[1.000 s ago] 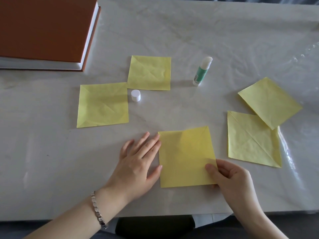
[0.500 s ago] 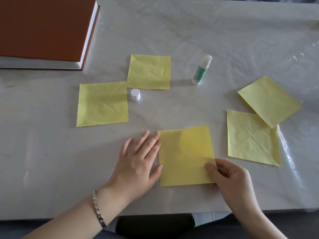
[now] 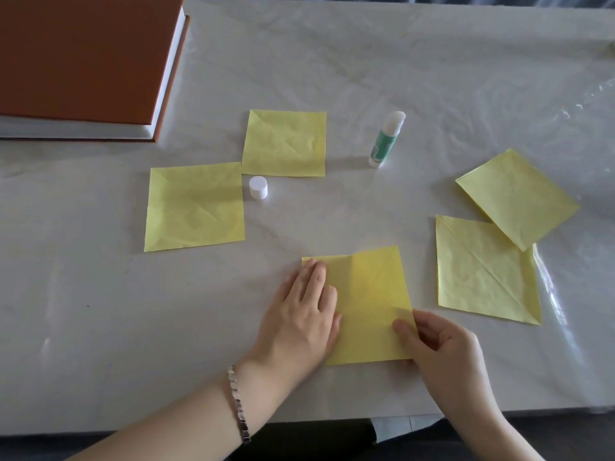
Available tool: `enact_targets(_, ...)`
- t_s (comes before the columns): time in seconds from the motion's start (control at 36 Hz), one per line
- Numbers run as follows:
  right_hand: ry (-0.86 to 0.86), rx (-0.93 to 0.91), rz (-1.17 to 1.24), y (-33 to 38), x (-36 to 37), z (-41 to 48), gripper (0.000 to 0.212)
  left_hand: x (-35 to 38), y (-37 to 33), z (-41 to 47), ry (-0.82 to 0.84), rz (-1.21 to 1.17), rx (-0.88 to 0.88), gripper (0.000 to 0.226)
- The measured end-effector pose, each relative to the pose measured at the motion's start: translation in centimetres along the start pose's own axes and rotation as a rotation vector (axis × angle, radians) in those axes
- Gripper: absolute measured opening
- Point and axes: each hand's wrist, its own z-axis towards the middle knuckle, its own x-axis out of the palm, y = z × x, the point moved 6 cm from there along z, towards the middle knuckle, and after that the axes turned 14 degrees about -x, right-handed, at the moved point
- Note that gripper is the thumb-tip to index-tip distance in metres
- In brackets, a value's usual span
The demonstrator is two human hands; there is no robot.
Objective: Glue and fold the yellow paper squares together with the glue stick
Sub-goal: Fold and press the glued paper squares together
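Observation:
A yellow paper square lies near the table's front edge. My left hand rests flat on its left part, fingers straight. My right hand pinches its lower right corner between thumb and fingers. Two more yellow squares lie to the left, one beside another. Two others overlap at the right, the upper one over the lower one. The green and white glue stick stands uncapped behind the middle. Its white cap stands between the left squares.
A thick book with an orange-brown cover lies at the back left corner. The table is covered with a wrinkled clear plastic sheet. Its front edge runs just below my wrists.
My left hand has slid right from the table onto the left part of the near square. My right hand keeps its pinch on the lower right corner.

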Motion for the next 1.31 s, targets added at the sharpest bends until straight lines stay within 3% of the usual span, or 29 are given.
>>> enact_targets(0.22,-0.011,0.029,-0.112,-0.3,-0.2,0.4,0.013,0.8,0.0,0.0,0.003,0.048,-0.027,0.053)
enact_targets(0.33,-0.052,0.008,-0.191,0.3,-0.9,1.8,0.018,0.9,0.0,0.0,0.045,0.028,-0.007,0.054)
enact_targets(0.53,-0.078,-0.052,-0.272,1.7,-1.5,5.0,0.005,1.0,0.1,0.0,0.071,-0.047,0.023,0.053)
enact_targets(1.08,-0.068,-0.087,-0.649,1.9,-0.4,5.9,0.014,1.0,0.3,0.0,0.047,-0.067,0.029,0.052)
enact_targets(1.31,-0.139,-0.322,-0.652,2.6,-0.1,5.4,0.016,1.1,0.3,-0.1,0.07,-0.074,0.028,0.053)
